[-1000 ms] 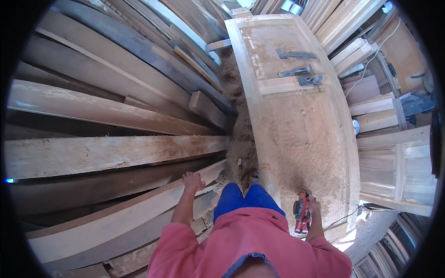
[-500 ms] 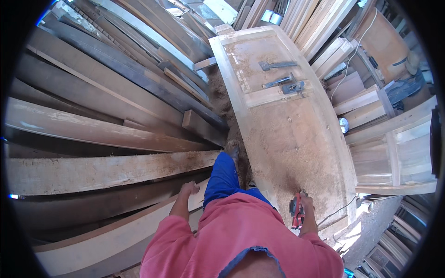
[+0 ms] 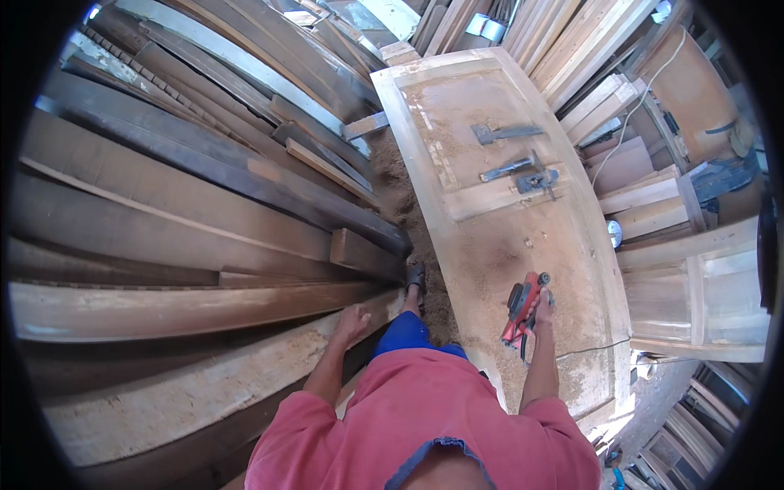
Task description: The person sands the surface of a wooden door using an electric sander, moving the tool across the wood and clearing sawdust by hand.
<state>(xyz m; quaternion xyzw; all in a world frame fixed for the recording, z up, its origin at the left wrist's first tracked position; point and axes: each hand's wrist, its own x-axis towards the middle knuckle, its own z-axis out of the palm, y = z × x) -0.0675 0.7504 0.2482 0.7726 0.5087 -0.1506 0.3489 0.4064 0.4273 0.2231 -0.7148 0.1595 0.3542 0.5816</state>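
Note:
My right hand (image 3: 542, 309) is closed around the handle of a red and black electric planer (image 3: 523, 309), held at the near part of a wooden door panel (image 3: 478, 245). I cannot tell whether its sole touches the wood. Pale dust and shavings cover the panel. A dark cord trails from the tool to the right edge. My left hand (image 3: 351, 323) hangs beside the rough-edged board (image 3: 245, 359) on my left, with nothing seen in it and its fingers loosely apart. Farther along the panel lie a hammer-like tool (image 3: 508, 133), a blue-handled tool (image 3: 506, 169) and a small metal clamp-like tool (image 3: 537, 180).
Long planks (image 3: 171, 204) are stacked along the whole left side. Sawdust (image 3: 400, 184) lies on the narrow floor strip between planks and panel, where my foot (image 3: 416, 276) stands. More lumber (image 3: 584, 49) leans at the back right, and a framed wooden panel (image 3: 694, 294) stands at right.
My right hand has carried the planer forward along the panel, away from my body. My left hand has shifted slightly forward and right, and the view has moved.

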